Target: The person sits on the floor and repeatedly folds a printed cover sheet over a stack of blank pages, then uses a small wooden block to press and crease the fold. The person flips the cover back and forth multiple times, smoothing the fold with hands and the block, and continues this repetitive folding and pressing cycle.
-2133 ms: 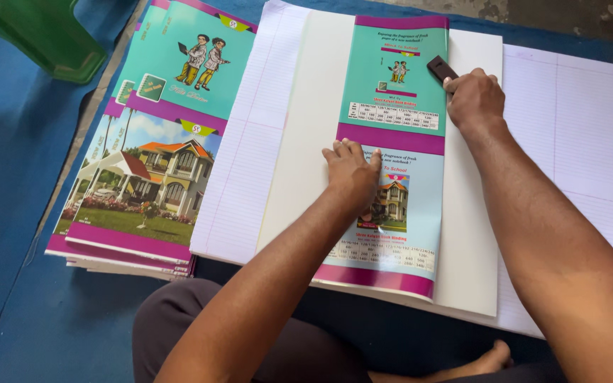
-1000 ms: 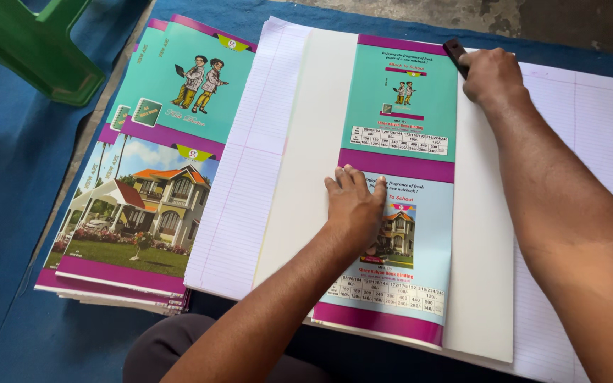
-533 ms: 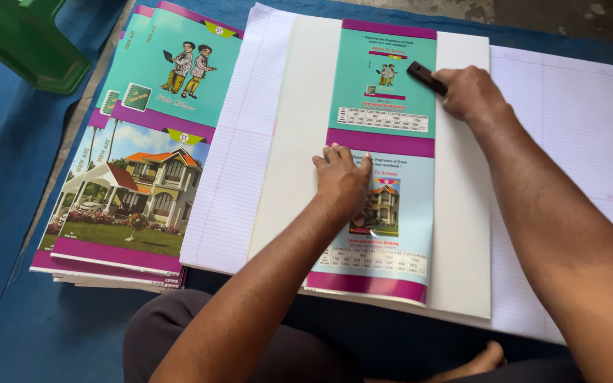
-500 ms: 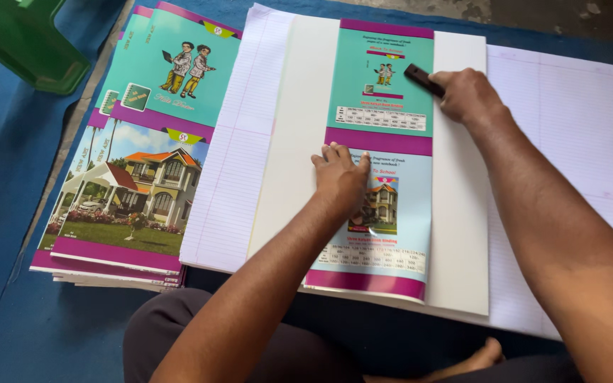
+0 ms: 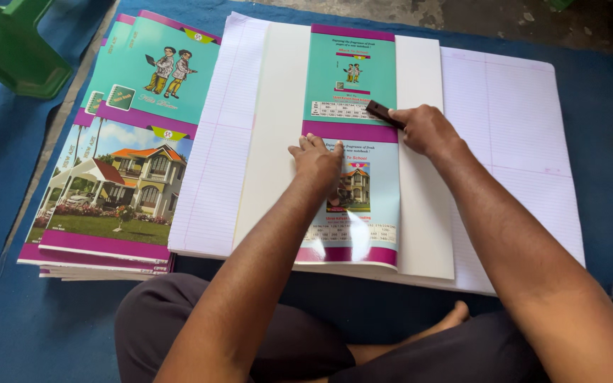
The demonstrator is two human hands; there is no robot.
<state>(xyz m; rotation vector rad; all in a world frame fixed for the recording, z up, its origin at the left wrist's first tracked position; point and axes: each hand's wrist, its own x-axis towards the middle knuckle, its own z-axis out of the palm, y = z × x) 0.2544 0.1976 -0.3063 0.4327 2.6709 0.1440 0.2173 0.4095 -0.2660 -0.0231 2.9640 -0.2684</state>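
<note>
Two hands at work: our left hand point(image 5: 318, 159) lies flat, open, on the printed cover sheet point(image 5: 352, 142); our right hand point(image 5: 426, 130) grips a dark scraper point(image 5: 379, 110), mid-smoothing. Next stroke needs even pressure.

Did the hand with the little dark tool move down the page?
Yes. The right hand with the dark tool has slid toward the person, from the cover strip's far end to the purple band.
</note>
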